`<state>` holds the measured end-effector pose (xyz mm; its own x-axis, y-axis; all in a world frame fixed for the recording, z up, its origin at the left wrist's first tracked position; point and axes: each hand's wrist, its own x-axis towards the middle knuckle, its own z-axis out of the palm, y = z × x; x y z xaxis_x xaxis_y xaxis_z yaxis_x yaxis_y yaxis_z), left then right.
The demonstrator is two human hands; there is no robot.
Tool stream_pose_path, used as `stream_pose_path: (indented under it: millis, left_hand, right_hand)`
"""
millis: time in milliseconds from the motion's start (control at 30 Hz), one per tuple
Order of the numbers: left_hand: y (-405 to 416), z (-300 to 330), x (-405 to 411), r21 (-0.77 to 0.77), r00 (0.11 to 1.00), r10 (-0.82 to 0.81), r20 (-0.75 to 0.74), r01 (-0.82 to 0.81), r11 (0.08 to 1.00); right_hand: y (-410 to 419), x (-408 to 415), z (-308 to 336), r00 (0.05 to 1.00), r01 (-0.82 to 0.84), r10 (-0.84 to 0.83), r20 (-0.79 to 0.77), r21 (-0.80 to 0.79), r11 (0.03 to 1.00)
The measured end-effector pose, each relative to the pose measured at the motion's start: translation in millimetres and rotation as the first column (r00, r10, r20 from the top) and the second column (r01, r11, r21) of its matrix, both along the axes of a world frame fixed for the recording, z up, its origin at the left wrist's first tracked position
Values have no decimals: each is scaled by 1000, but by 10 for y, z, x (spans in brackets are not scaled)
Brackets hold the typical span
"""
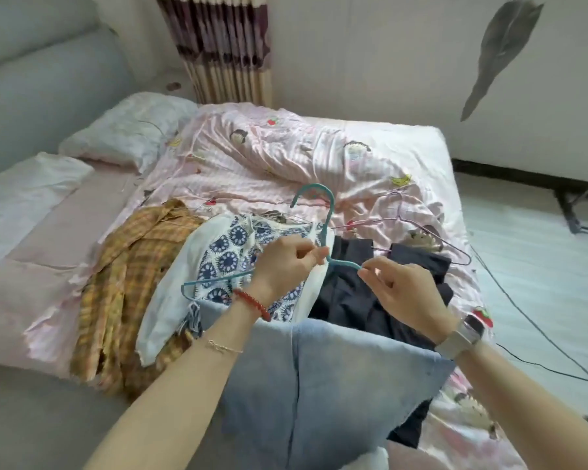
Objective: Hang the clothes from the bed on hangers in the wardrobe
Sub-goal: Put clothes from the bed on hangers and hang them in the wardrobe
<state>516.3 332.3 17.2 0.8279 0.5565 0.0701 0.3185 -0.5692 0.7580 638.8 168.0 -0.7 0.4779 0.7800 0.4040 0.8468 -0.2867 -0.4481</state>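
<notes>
Here the left hand pinches the teal hanger at its neck, while the right hand, at three o'clock of it, pinches the hanger's arm. A light-blue garment hangs at six o'clock; yellow plaid shirt at nine, on the bed.

Garments, four: plaid shirt, patterned white top, dark piece, blue denim. Hangers: one teal, two thin wire. Pillows, two.
</notes>
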Motion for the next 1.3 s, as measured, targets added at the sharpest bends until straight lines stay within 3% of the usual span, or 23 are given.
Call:
stream_pose_path:
  millis: [100,233,400,500,567,667,767,900,1067,1133,1200,1300]
  left_hand:
    - [-27,16,660,-1,998,-41,36,41,999]
    - [4,87,1498,85,991,-85,103,77,993]
    - [129,182,2534,106,971,-134,196,114,988]
    - [195,5,3110,178,979,-132,158,103,979]
    - [241,-336,3375,286,990,-138,2,132,949]
    - [307,-1068,3400,308,941,-129,-312,229,924]
    - [356,-1851,3166,224,794,-146,-590,335,915]
    - [463,-2622,2880,118,611,-147,-778,372,921]
    - [513,-3033,2802,93,532,-148,-834,399,912]
    - [528,-3035,2832,73,540,-171,-824,400,914]
    - [569,-2952,2816,68,565,-177,-806,386,920]
    - [698,-2746,2683,127,674,-88,-733,263,956]
  right_hand:
    - [-88,440,-12,974,184,-192,122,77,980]
    - [-64,1053,-67,908,352,-385,163,198,915]
    - [187,1941,-23,845,510,-534,1,296,807]
    - [390,2551,-162,777,621,-627,-48,215,753]
    - [514,2932,-444,738,673,-664,-121,60,737]
    - [633,3342,-1105,713,637,-678,-179,-240,733]
    - [716,3549,-1752,737,536,-658,-155,-459,709]
    - [733,3556,-2420,746,498,-663,-57,-614,613]
    - [725,3345,-2956,801,199,-571,-182,-818,540]
    - [753,3317,-2972,791,189,-585,-182,-835,516]
    - [840,3240,-2895,766,242,-615,-187,-803,545]
    - [1080,2987,-2694,838,258,-519,-168,-716,648]
